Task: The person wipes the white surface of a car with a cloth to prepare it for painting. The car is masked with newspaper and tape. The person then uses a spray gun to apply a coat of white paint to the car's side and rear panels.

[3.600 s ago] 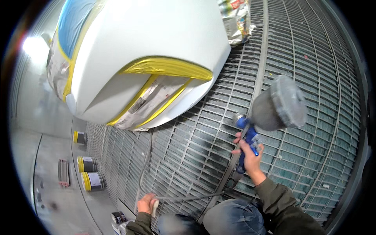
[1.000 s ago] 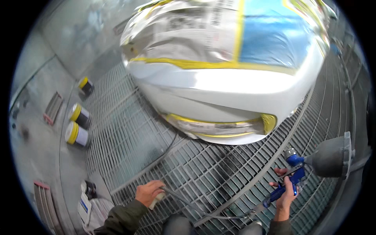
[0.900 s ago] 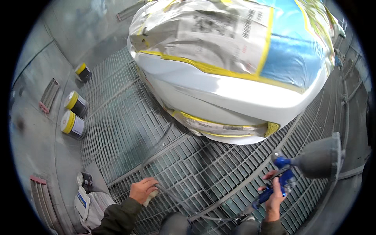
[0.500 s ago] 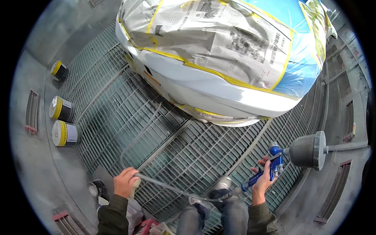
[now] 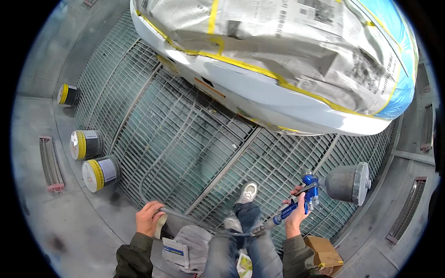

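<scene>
Hose (image 5: pixel 194 221) and spray gun (image 5: pixel 306 194) were the things in hand, and they were taken here from left to right. Three tape-banded cans (image 5: pixel 99 173) were seen at the far left, standing on the grey floor beside the metal grating (image 5: pixel 185 139). Next, the left hand (image 5: pixel 149 217) was closed around the grey hose, with what looked like a pale rag pinched against it (too small to be sure). The hose was judged soft and limp, light in any short length, and likely to drag and snag on the grating unless kept gathered. It was run rightward, low across the legs, to the foot of the gun. The right hand (image 5: pixel 296 215) was wrapped tightly around the blue grip, which was judged the proper place to hold. The gun was judged stiff and top-heavy, since the grey cup (image 5: pixel 345 183) was carried at its upper end. Its long axis was laid from lower left to upper right, the cup turned out to the right; the nozzle's aim could not be told. The masked car body (image 5: pixel 287 60), covered in newspaper and yellow tape, was well apart above.
</scene>
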Demonstrator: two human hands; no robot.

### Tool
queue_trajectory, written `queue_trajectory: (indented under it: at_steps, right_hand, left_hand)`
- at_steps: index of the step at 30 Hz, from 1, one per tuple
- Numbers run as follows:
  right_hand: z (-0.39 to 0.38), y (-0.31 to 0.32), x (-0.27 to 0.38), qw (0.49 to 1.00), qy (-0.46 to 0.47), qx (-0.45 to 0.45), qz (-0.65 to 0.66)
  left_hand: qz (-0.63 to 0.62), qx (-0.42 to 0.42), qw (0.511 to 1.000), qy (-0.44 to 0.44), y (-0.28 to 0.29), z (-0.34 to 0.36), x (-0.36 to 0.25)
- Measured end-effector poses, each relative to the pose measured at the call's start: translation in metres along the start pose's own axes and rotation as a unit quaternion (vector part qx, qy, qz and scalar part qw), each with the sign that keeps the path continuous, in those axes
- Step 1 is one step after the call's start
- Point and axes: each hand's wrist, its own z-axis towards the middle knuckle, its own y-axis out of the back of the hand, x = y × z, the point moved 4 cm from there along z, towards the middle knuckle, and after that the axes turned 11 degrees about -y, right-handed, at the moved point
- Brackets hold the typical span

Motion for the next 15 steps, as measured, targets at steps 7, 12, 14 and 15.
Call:
queue_trajectory:
  at_steps: [7, 12, 14, 15]
  right_hand:
    - [-0.029, -0.053, -0.003, 0.992, 0.06, -0.106, -0.005]
    - [-0.076, -0.139, -0.007, 0.994, 0.062, -0.086, -0.024]
    - [-0.104, -0.193, -0.013, 0.999, 0.033, -0.012, -0.015]
    - [-0.108, -0.221, -0.023, 0.999, 0.021, 0.029, -0.001]
  left_hand:
    - [-0.03, 0.019, 0.999, 0.012, 0.043, 0.034, 0.065]
    - [-0.063, 0.027, 0.998, -0.014, 0.067, 0.063, 0.142]
    - [-0.101, 0.052, 0.993, -0.046, 0.091, 0.085, 0.145]
    - [-0.084, 0.059, 0.992, -0.073, 0.102, 0.09, 0.157]
